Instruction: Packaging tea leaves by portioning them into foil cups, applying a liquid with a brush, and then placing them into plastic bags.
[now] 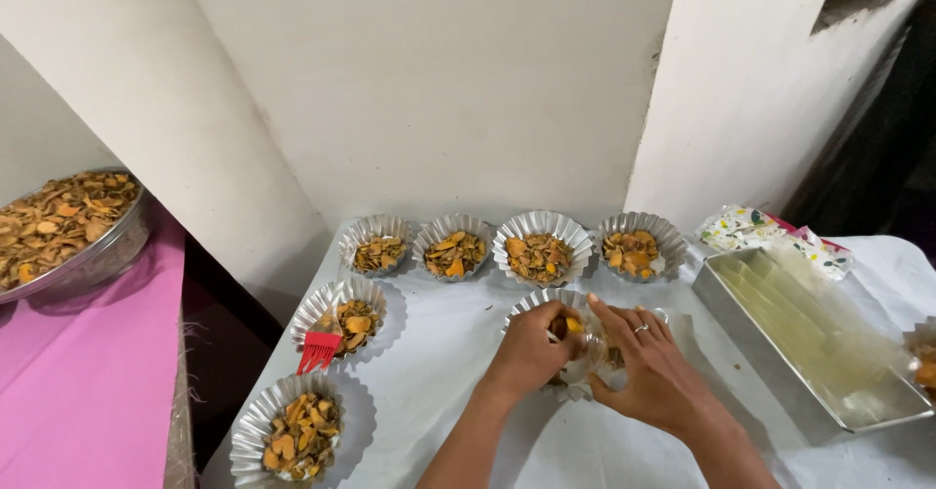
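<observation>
My left hand is closed on a few orange-brown dried slices over a fluted foil cup in the middle of the white table. My right hand, with a ring on one finger, rests beside it and holds a clear plastic bag at the cup's right side. Most of that cup is hidden under both hands. Four filled foil cups stand in a row behind.
Two more filled foil cups stand at the left; a red silicone brush leans on the upper one. A metal tray of clear bags lies at right. A steel bowl of dried slices sits on a pink cloth.
</observation>
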